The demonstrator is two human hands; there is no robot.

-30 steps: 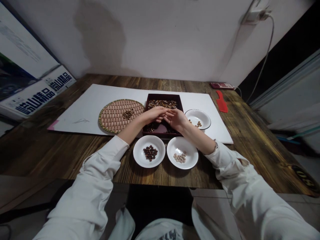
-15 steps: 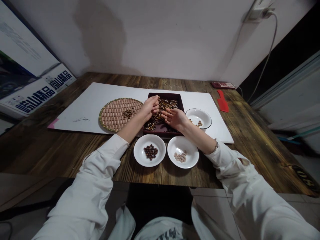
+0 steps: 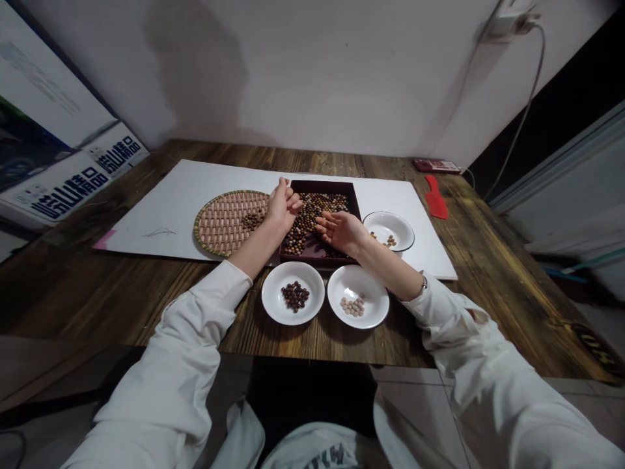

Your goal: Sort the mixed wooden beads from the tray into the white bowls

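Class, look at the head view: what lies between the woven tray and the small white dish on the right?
The dark box of mixed beads lies between them.

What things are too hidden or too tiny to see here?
Head view only:
- Left hand: fingers curled, so any bead inside is hidden.
- Right hand covers part of the dark tray.
- Beads in the tray: too small to count.
- Red card by the wall: print too small.

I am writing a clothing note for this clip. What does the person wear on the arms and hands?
Both arms are in long, loose white sleeves, pushed up so the forearms are bare. The left hand and the right hand wear no gloves. A small metallic band, perhaps a bracelet or watch, shows at the right cuff.
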